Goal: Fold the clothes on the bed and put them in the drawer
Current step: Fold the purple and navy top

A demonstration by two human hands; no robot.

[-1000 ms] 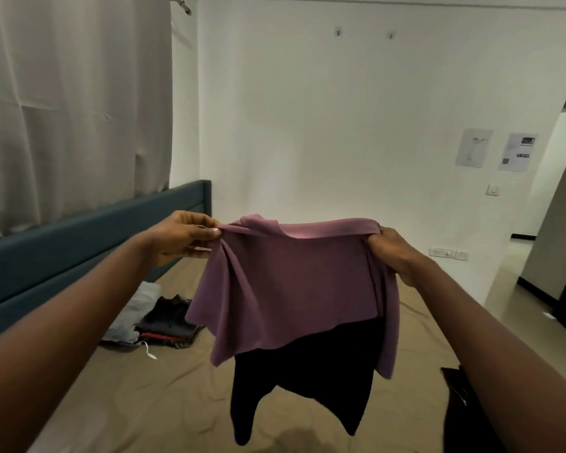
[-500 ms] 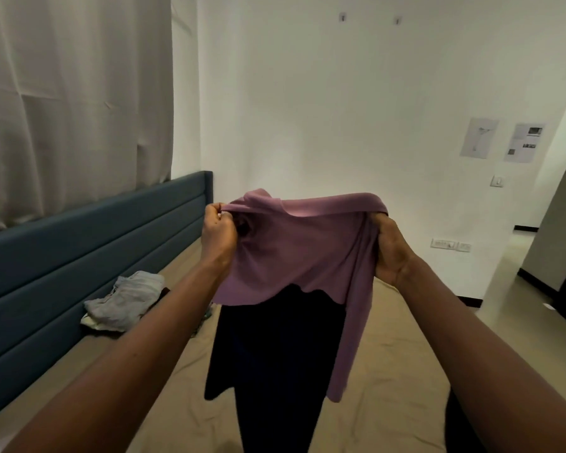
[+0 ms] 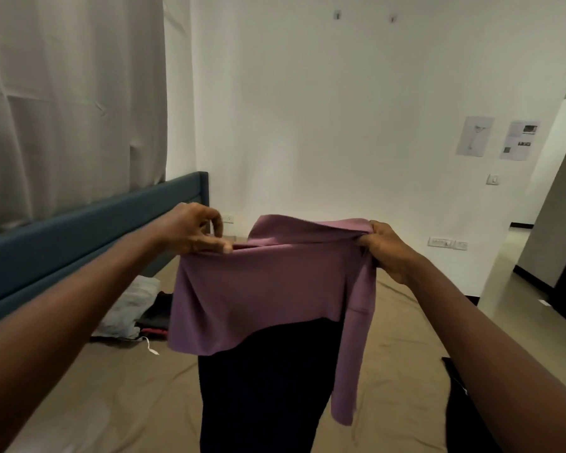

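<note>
A purple and black garment point(image 3: 268, 289) hangs in the air above the bed point(image 3: 118, 397). Its purple upper part is spread between my hands, and the black lower part point(image 3: 262, 387) drops toward the sheet. My left hand point(image 3: 193, 232) pinches the top edge at the left corner. The right corner of the purple cloth is bunched in the grip of my right hand point(image 3: 388, 250). One purple sleeve dangles below my right wrist. No drawer is in view.
A small pile of clothes point(image 3: 134, 308), white, black and red, lies on the tan sheet by the blue headboard point(image 3: 79, 230). Another dark garment point(image 3: 461, 403) lies at the right edge of the bed. A curtain hangs left; a doorway opens at far right.
My hands have moved apart and lower, spreading the purple top wider. My left hand shifted from a fist grip to a fingertip pinch on the edge. The view tilted back down.
</note>
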